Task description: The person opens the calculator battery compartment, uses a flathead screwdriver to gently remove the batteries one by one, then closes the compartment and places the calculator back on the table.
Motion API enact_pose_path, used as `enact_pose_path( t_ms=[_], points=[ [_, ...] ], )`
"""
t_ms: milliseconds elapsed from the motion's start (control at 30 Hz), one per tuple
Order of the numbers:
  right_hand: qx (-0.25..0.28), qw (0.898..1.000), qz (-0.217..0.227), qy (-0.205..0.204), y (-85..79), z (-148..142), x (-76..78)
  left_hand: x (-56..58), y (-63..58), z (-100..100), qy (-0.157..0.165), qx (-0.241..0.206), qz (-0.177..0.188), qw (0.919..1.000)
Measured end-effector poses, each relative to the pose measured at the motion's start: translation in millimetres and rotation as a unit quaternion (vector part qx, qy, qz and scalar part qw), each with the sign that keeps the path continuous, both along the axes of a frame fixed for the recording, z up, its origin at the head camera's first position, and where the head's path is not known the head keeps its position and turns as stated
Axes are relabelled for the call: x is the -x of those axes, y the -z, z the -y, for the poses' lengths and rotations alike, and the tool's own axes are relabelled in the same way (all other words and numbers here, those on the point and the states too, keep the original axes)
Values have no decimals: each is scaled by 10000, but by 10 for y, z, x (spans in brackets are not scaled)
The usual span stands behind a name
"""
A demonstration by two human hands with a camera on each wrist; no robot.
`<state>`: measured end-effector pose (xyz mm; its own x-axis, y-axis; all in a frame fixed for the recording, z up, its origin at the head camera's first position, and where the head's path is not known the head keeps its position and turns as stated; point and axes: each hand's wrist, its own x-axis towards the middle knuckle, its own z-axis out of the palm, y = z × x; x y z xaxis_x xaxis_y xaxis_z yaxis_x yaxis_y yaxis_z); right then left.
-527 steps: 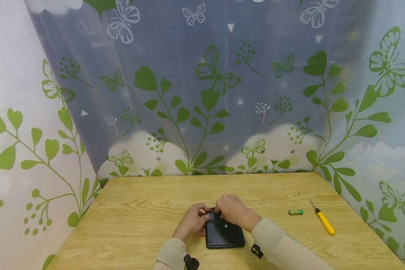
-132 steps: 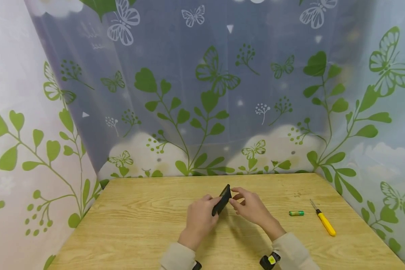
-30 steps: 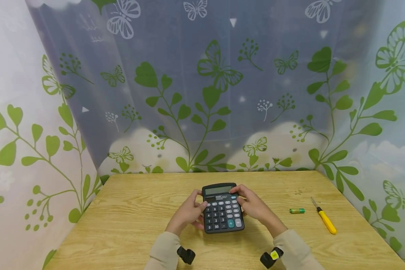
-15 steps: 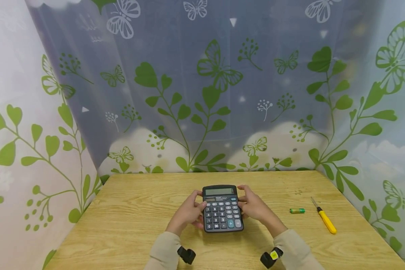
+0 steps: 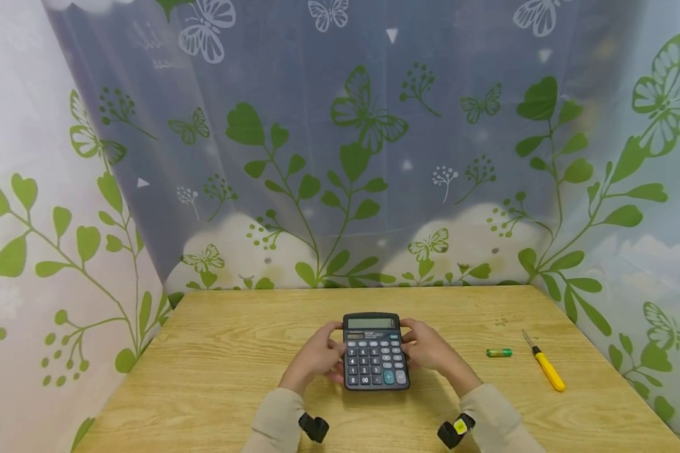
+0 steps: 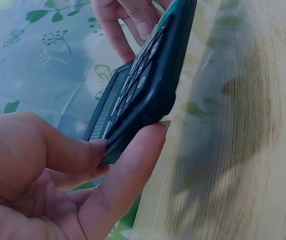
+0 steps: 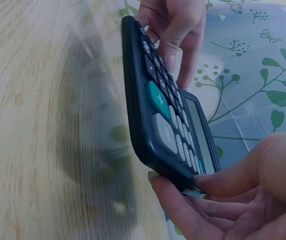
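A black desk calculator [image 5: 376,352] faces up between my two hands, with grey and teal keys and a display strip along its far end. My left hand [image 5: 316,355] holds its left edge, thumb by the keys and other fingers at the side and underneath. On the opposite edge, my right hand [image 5: 430,346] grips it between thumb and fingers. Both wrist views show the calculator [image 7: 158,100] tilted and raised off the wood, a shadow below it. Its underside is hidden. Whether the display shows a figure is too small to tell.
To the right on the wooden table [image 5: 232,365] lies a green battery [image 5: 498,353]. Beside it is a screwdriver [image 5: 546,368] with a yellow handle, its tip pointing away. A curtain [image 5: 283,189] printed with leaves and butterflies hangs behind the table.
Earlier the calculator lay face down under both hands, then stood on edge. It has turned face up. In the last second, my right fingers moved off its face to the edge, and it straightened slightly.
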<state>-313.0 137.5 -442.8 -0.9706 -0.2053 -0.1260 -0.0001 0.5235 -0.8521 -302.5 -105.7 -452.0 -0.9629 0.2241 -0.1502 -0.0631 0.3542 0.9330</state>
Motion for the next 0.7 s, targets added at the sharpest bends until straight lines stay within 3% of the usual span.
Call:
enact_pose_path(
  t_ms=[700],
  points=[
    [-370, 9993, 20, -76, 84, -59, 12, -8, 121, -100, 44, 370, -80, 9993]
  ],
)
